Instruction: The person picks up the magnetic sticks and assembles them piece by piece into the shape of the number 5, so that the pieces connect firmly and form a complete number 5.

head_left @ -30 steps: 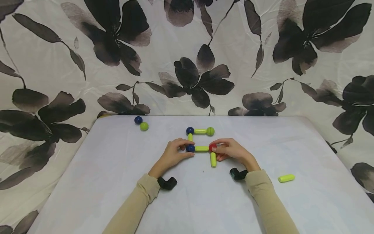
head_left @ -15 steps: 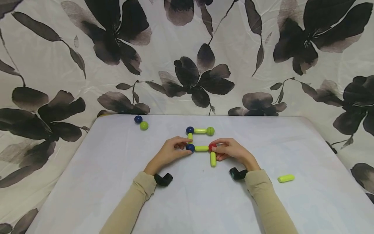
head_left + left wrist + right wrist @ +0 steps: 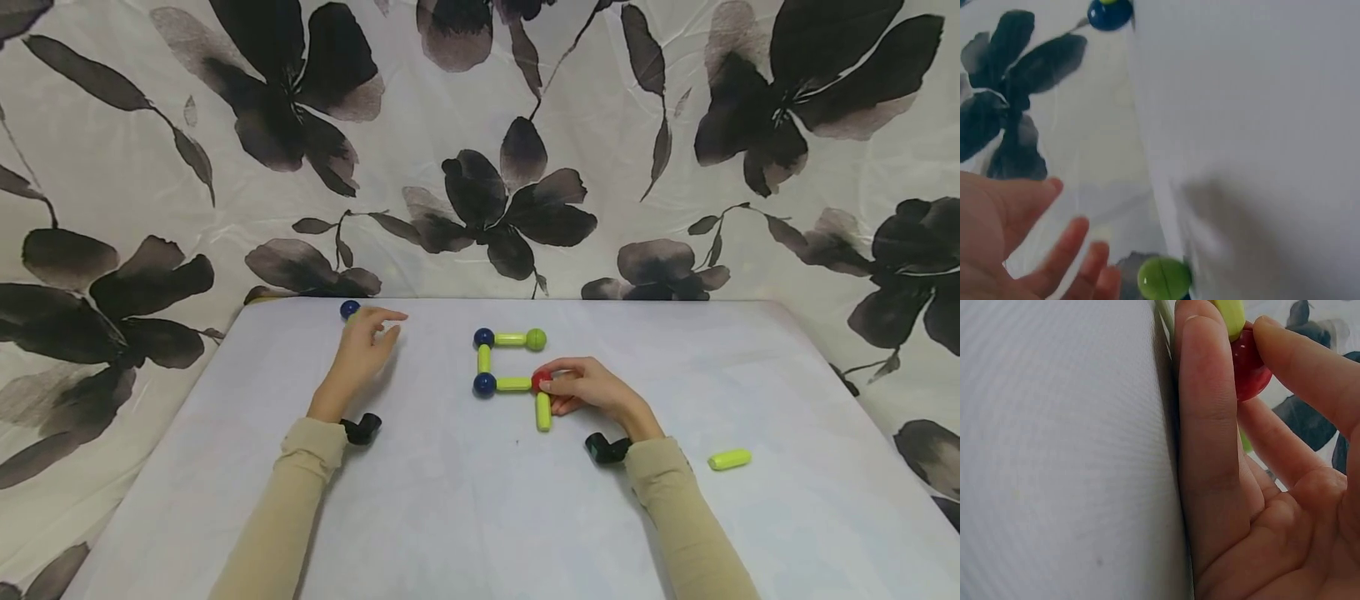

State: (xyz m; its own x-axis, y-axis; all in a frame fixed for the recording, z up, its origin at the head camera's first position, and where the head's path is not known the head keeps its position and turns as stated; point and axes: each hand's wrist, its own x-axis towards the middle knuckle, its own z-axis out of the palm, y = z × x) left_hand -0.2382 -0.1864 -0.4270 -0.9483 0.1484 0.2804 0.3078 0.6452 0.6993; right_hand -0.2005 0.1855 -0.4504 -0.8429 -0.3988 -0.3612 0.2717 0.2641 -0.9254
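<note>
Head view has the left hand point(image 3: 358, 354) over the far left of the white table point(image 3: 450, 517), fingers loosely extended and gripping nothing, beside a loose blue ball point(image 3: 348, 309). The right hand point(image 3: 596, 390) pinches a red ball point(image 3: 537, 380) between thumb and fingers. That ball joins a near rod point(image 3: 543, 413) to a middle rod point(image 3: 514, 384), which runs to a near blue ball point(image 3: 484, 385); a side rod point(image 3: 484, 360) leads on to a far blue ball point(image 3: 483, 338), and a top rod point(image 3: 511, 340) ends at a grooved green ball point(image 3: 536, 339). A loose rod point(image 3: 730, 460) lies past the right wrist.

Left wrist view reveals a loose green ball point(image 3: 1165, 278), nearly covered by the hand in the head view, just beside the spread fingertips. A dark patch beneath it is perhaps the loose blue ball, but the frame cuts it off.

Right wrist view shows the red ball held from the palm side; fingers partly hide the adjoining yellow-green rods.
</note>
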